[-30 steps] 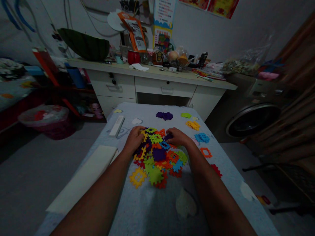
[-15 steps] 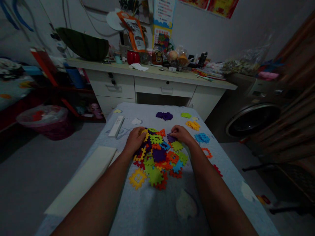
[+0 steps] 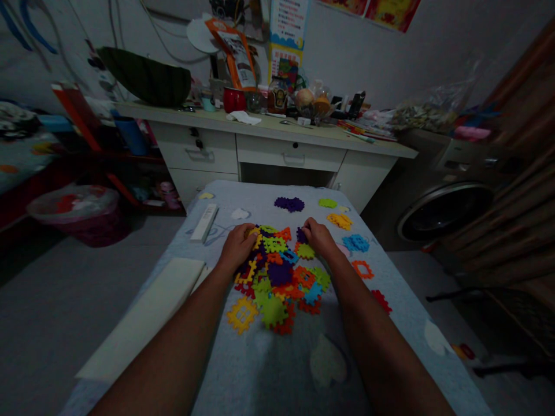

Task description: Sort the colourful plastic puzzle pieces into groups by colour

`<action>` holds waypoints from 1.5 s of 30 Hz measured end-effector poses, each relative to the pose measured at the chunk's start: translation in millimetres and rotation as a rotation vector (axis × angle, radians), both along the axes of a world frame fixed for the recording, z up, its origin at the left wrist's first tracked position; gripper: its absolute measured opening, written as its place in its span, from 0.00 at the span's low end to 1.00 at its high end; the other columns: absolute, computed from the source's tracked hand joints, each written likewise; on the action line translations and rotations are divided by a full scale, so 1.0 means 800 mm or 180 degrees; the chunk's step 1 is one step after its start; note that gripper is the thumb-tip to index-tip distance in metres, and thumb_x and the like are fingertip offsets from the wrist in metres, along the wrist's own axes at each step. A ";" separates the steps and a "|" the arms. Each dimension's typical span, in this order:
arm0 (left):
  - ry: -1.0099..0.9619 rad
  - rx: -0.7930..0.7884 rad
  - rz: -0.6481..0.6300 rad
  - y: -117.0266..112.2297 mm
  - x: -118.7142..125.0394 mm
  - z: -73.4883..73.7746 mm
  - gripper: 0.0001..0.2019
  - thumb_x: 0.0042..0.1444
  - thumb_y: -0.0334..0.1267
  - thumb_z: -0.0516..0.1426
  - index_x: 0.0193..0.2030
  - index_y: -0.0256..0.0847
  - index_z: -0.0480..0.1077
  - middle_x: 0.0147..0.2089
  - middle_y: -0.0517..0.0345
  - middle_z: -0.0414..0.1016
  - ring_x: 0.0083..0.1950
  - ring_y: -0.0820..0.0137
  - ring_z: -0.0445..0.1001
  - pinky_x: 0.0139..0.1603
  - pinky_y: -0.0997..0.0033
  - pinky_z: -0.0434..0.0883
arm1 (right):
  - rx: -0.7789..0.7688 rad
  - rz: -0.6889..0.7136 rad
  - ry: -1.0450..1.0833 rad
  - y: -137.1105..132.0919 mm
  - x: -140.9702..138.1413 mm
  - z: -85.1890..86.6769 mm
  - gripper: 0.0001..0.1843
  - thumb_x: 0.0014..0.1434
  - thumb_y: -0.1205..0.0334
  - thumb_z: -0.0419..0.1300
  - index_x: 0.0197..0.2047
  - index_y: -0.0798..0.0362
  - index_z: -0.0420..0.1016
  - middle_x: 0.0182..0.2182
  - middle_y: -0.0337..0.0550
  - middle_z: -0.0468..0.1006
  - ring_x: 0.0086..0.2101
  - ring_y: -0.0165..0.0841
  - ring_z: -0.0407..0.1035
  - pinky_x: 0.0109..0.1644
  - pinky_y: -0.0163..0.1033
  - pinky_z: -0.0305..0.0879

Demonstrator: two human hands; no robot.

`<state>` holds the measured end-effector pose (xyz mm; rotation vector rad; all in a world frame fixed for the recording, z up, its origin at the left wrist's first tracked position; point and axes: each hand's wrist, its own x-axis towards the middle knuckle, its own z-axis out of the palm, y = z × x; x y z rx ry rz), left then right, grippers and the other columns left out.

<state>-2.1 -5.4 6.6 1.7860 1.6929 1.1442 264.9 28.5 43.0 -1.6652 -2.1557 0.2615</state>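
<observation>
While the right hand pinches a purple piece, the left hand, half curled, touches the pile on the bench; I can't tell if it holds any.

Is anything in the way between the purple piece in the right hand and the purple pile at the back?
Nothing I can see: between the purple piece in the right hand and the purple pile, only tablecloth shows.
</observation>
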 end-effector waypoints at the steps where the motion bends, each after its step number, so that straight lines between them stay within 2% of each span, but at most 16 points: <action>1: -0.0006 0.0001 -0.0003 0.000 0.000 0.000 0.17 0.56 0.44 0.52 0.48 0.40 0.71 0.50 0.49 0.75 0.53 0.59 0.71 0.57 0.56 0.67 | 0.0004 -0.0030 -0.0068 -0.002 -0.002 0.001 0.07 0.64 0.61 0.55 0.45 0.52 0.70 0.32 0.44 0.78 0.31 0.34 0.69 0.35 0.36 0.54; 6: 0.0008 0.0010 0.0013 -0.001 0.001 0.003 0.16 0.56 0.44 0.52 0.47 0.40 0.72 0.49 0.49 0.75 0.52 0.58 0.71 0.57 0.56 0.67 | 0.0202 -0.0198 -0.0092 -0.007 -0.003 0.001 0.11 0.67 0.59 0.51 0.49 0.51 0.68 0.33 0.45 0.78 0.33 0.37 0.70 0.37 0.37 0.57; 10: 0.0030 0.0023 0.0020 -0.003 0.001 0.005 0.16 0.56 0.44 0.52 0.47 0.41 0.72 0.49 0.50 0.75 0.52 0.58 0.71 0.57 0.55 0.67 | 0.0732 -0.0336 0.0079 -0.004 0.003 -0.009 0.15 0.64 0.67 0.49 0.53 0.51 0.68 0.46 0.50 0.75 0.45 0.39 0.70 0.46 0.39 0.63; 13: 0.0042 0.0006 0.0014 -0.005 0.002 0.007 0.16 0.56 0.44 0.52 0.47 0.41 0.72 0.49 0.50 0.75 0.53 0.58 0.71 0.57 0.56 0.67 | 0.0822 -0.0256 0.0169 0.000 0.006 -0.018 0.20 0.60 0.71 0.50 0.54 0.53 0.68 0.49 0.53 0.72 0.49 0.40 0.67 0.52 0.43 0.63; 16: 0.0056 -0.0008 0.0011 -0.004 0.001 0.006 0.16 0.56 0.44 0.52 0.47 0.42 0.72 0.50 0.50 0.75 0.53 0.59 0.71 0.57 0.56 0.66 | 0.0671 0.0044 0.0420 0.002 0.004 -0.022 0.22 0.57 0.70 0.55 0.55 0.54 0.67 0.48 0.51 0.72 0.48 0.39 0.68 0.54 0.44 0.64; 20: 0.0035 -0.0008 0.0000 -0.002 0.000 0.003 0.16 0.56 0.44 0.52 0.47 0.41 0.72 0.49 0.50 0.75 0.52 0.58 0.71 0.56 0.56 0.67 | 0.0260 0.0451 0.0786 0.002 0.002 -0.021 0.26 0.53 0.61 0.64 0.55 0.55 0.68 0.49 0.50 0.72 0.46 0.38 0.69 0.52 0.44 0.66; 23: 0.0011 0.0031 -0.0018 -0.001 -0.001 0.002 0.16 0.56 0.44 0.52 0.47 0.41 0.72 0.49 0.50 0.75 0.52 0.59 0.71 0.56 0.56 0.67 | -0.0118 0.0492 0.0878 0.000 0.006 -0.017 0.29 0.52 0.56 0.65 0.56 0.55 0.69 0.52 0.52 0.71 0.48 0.39 0.68 0.53 0.45 0.66; 27: 0.0017 0.0041 -0.0050 -0.001 0.000 0.002 0.16 0.56 0.44 0.52 0.47 0.41 0.72 0.49 0.50 0.75 0.52 0.59 0.71 0.56 0.57 0.67 | -0.0533 0.0509 0.0817 -0.001 0.012 -0.010 0.30 0.50 0.59 0.66 0.57 0.53 0.69 0.54 0.51 0.71 0.50 0.39 0.68 0.55 0.45 0.64; 30: 0.0005 0.0012 -0.0014 -0.001 0.000 0.002 0.15 0.56 0.43 0.52 0.47 0.41 0.72 0.48 0.51 0.75 0.52 0.59 0.72 0.55 0.58 0.68 | -0.0611 0.0540 0.0658 0.001 0.012 -0.008 0.28 0.49 0.64 0.66 0.54 0.53 0.72 0.51 0.49 0.73 0.48 0.38 0.68 0.56 0.44 0.63; 33: -0.0002 0.0009 -0.0003 -0.001 0.001 0.002 0.15 0.56 0.43 0.52 0.47 0.41 0.72 0.48 0.51 0.75 0.52 0.60 0.72 0.55 0.58 0.68 | -0.0530 0.0541 0.0503 0.004 0.012 -0.006 0.25 0.47 0.64 0.68 0.51 0.55 0.74 0.47 0.48 0.74 0.46 0.37 0.69 0.54 0.43 0.64; 37: 0.0021 0.0045 -0.0030 -0.001 0.001 0.001 0.15 0.57 0.43 0.52 0.47 0.42 0.72 0.49 0.51 0.75 0.52 0.59 0.71 0.56 0.57 0.67 | -0.0610 0.0404 0.0527 0.012 0.018 -0.001 0.18 0.44 0.64 0.69 0.41 0.56 0.77 0.39 0.44 0.75 0.39 0.35 0.69 0.46 0.40 0.65; 41: 0.0063 0.0106 -0.0019 0.000 -0.001 -0.002 0.15 0.57 0.43 0.53 0.47 0.42 0.72 0.48 0.51 0.75 0.52 0.60 0.71 0.57 0.57 0.66 | -0.0940 0.0258 0.1139 0.028 0.025 0.007 0.08 0.46 0.66 0.64 0.33 0.55 0.75 0.27 0.36 0.73 0.28 0.28 0.66 0.33 0.34 0.62; 45: 0.0025 0.0142 -0.0020 0.001 -0.001 -0.004 0.15 0.57 0.43 0.53 0.47 0.42 0.72 0.48 0.51 0.75 0.52 0.59 0.72 0.56 0.57 0.67 | -0.0894 -0.0031 0.2149 0.055 0.012 0.009 0.09 0.46 0.66 0.62 0.34 0.54 0.71 0.20 0.31 0.68 0.21 0.26 0.63 0.25 0.31 0.60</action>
